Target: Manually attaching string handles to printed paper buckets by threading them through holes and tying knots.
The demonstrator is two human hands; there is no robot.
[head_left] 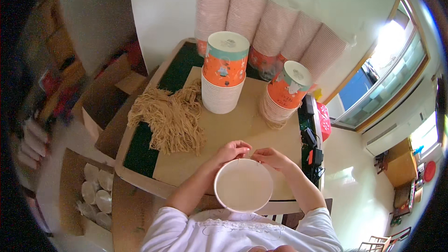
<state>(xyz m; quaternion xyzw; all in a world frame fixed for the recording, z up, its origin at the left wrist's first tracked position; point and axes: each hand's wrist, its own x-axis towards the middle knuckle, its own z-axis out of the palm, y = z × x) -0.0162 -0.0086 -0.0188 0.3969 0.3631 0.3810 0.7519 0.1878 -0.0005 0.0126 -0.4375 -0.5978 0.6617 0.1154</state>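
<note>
A white paper bucket (pixel 243 185) is held close to my body, its round mouth facing up toward me. At its far rim, my left hand (pixel 233 151) is closed, with the fingers gripping the edge. My right hand (pixel 271 158) pinches beside it at the same rim; a thin pale bit shows between the fingertips, too small to make out. Beyond my left forearm lies a loose heap of tan cords (pixel 173 119). Upside-down stacks of printed orange paper buckets stand farther back, a taller stack (pixel 225 72) and a right stack (pixel 285 94) with tan cords hanging from its rims.
Tall plastic-wrapped bucket stacks (pixel 275 25) line the wall behind the table. A cardboard sheet (pixel 224 133) covers much of the tabletop. Black adapters and cables (pixel 315 156) lie at the right edge. An open carton (pixel 72 191) with wrapped white stacks stands on the lower left.
</note>
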